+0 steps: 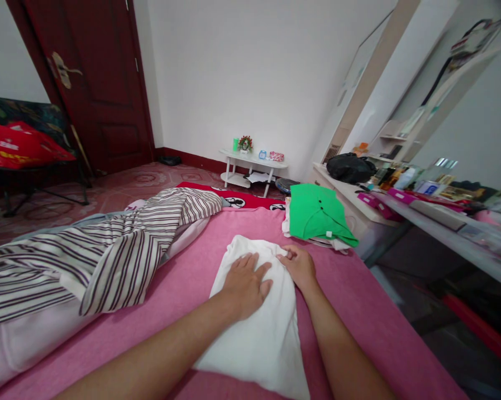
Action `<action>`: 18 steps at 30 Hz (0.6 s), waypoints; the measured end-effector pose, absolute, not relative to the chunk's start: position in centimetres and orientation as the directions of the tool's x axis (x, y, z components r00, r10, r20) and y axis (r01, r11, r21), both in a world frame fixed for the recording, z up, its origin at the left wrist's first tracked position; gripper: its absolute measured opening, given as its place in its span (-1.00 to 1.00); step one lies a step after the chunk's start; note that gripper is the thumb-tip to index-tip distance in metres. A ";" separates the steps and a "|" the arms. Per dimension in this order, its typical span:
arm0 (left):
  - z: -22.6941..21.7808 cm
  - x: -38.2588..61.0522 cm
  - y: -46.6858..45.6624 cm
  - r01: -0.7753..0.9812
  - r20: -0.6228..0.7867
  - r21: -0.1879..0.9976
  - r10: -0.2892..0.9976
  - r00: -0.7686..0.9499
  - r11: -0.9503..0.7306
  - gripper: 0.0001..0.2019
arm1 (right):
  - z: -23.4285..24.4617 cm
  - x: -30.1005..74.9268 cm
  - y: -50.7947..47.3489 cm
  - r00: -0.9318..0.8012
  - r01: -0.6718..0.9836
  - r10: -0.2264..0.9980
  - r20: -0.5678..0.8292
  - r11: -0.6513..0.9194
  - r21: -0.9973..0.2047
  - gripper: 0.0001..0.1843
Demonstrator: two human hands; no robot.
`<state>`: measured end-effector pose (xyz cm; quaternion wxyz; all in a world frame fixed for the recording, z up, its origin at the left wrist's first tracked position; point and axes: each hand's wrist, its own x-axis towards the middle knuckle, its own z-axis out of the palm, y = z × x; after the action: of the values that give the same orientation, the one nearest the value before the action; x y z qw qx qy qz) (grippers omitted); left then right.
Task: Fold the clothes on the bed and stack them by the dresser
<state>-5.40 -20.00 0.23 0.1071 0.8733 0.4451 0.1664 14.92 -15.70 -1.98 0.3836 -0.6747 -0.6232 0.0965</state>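
Note:
A white cloth garment [262,344], folded into a long shape, lies on the pink bedspread [342,311] in front of me. My left hand [246,286] rests flat on its upper part with the fingers spread. At the garment's upper right edge, my right hand [298,266] pinches the fabric between thumb and fingers. Just beyond, to the right, sits a folded green garment [319,214] with dark buttons, on top of other folded clothes. The exact type of the white garment cannot be made out.
Striped clothing [129,255] is heaped along the bed's left side. A dressing table [454,222] crowded with bottles and boxes stands at the right. By the far wall is a small white table [254,160]. A red bag [23,145] sits on a chair at left.

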 end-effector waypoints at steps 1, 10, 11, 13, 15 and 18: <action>0.3 -5.4 -20.0 0.741 0.195 0.337 0.813 0.548 -0.580 -0.51 | -1.9 14.8 -15.8 0.241 0.763 0.894 0.378 0.066 -0.642 -0.71; 0.1 -5.4 -20.0 0.739 0.178 0.355 0.817 0.548 -0.573 -0.51 | -1.0 14.3 -16.0 0.478 0.056 0.875 0.081 0.062 -0.997 -0.69; 0.1 -5.4 -20.0 0.739 0.180 0.354 0.817 0.548 -0.574 -0.51 | -0.8 14.2 -16.1 0.465 -0.012 0.885 0.035 0.046 -0.999 -0.66; 0.1 -5.4 -20.0 0.738 0.184 0.349 0.814 0.551 -0.578 -0.51 | -0.4 14.0 -16.3 0.430 -0.074 0.903 -0.013 0.021 -0.997 -0.62; 0.1 -5.5 -20.0 0.738 0.187 0.344 0.813 0.552 -0.581 -0.51 | -0.2 13.9 -16.3 0.410 -0.052 0.912 -0.023 -0.002 -0.999 -0.59; 0.2 -5.5 -20.0 0.738 0.191 0.341 0.811 0.553 -0.583 -0.51 | -0.4 14.2 -16.0 0.425 0.093 0.905 0.039 0.000 -0.996 -0.54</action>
<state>-5.51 -20.05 0.15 0.1113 0.8740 0.4431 0.1655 14.22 -16.02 -0.45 0.5788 -0.6142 -0.4060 0.3506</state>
